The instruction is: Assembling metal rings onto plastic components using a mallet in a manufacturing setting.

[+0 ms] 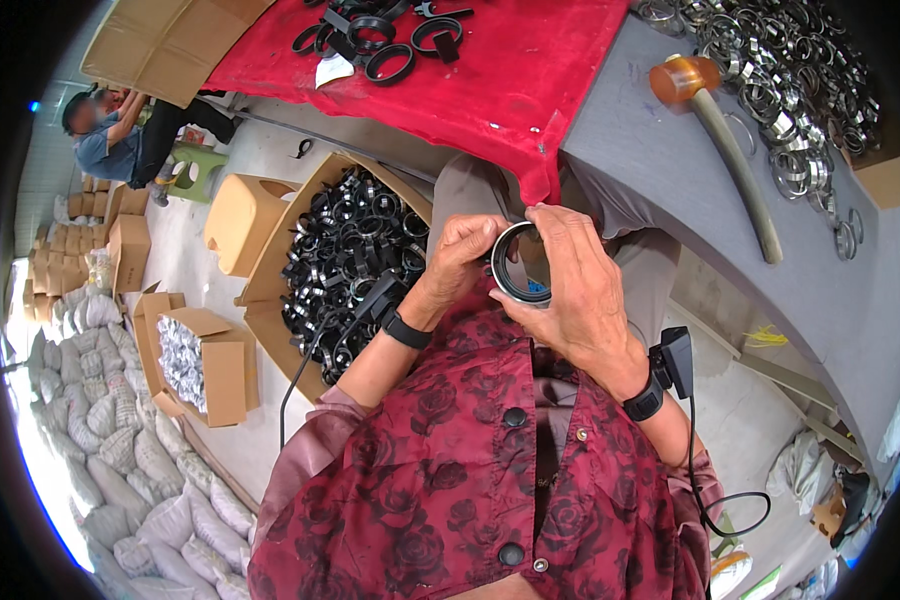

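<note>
My right hand (pixel 585 285) grips a round metal ring (pixel 502 283) with a dark inner lining, its thumb under the lower rim and its fingers over the top. My left hand (pixel 462 252) is closed in a pinch at the ring's left edge, with its fingertips partly hidden. The ring is tilted so that its opening shows, above my lap and just short of the red-covered table (pixel 450 125). Left of my left hand stands an open cardboard box (pixel 260 320) heaped with black and metal rings (pixel 355 250).
Loose black rings (pixel 390 64) lie on the red cover. On the grey table (pixel 660 130) at right are a mallet (pixel 735 170) with an amber head and a pile of metal rings (pixel 790 100). A person (pixel 115 145) handles cardboard at far left, beyond stacked sacks (pixel 120 440).
</note>
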{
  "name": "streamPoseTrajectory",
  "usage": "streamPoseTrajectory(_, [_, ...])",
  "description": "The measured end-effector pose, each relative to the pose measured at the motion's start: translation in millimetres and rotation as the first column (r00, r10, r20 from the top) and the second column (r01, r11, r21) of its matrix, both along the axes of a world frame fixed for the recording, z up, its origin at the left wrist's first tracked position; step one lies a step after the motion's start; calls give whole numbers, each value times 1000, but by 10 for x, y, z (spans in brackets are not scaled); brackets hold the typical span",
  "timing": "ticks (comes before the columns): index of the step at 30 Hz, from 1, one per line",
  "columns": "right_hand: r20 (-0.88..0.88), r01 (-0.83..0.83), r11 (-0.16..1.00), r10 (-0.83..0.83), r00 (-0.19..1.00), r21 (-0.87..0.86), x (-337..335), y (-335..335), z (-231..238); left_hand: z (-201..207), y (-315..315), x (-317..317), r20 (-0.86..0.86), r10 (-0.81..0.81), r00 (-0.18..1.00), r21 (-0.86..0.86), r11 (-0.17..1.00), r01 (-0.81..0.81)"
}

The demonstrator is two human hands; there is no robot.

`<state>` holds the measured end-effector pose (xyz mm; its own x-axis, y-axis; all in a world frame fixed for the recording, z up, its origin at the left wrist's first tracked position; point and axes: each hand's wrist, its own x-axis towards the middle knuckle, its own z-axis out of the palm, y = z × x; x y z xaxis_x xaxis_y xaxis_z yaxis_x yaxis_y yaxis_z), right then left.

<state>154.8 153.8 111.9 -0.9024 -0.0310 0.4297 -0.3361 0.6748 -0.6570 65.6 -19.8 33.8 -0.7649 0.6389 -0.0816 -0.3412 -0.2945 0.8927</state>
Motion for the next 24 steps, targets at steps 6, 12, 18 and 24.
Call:
streamPoseTrajectory(6, [13, 5, 1000, -5, 1000, -12, 1, 4, -17, -22, -16, -9, -32, -14, 999, -9, 1000, 14])
streamPoseTrajectory(12, [18, 12, 1000, -11, 1000, -19, -9, 7, -40, -30, -37, -17, -64, -49, 997, 8, 999, 50])
streamPoseTrajectory(18, [15, 13, 1000, -12, 1000, -28, -34, 26, -99, -90, -83, -41, -106, -93, 990, 45, 994, 98])
streamPoseTrajectory(24, [7, -9, 999, 9, 1000, -42, -70, 56, -172, -99, -107, -39, -28, -102, 994, -7, 995, 102])
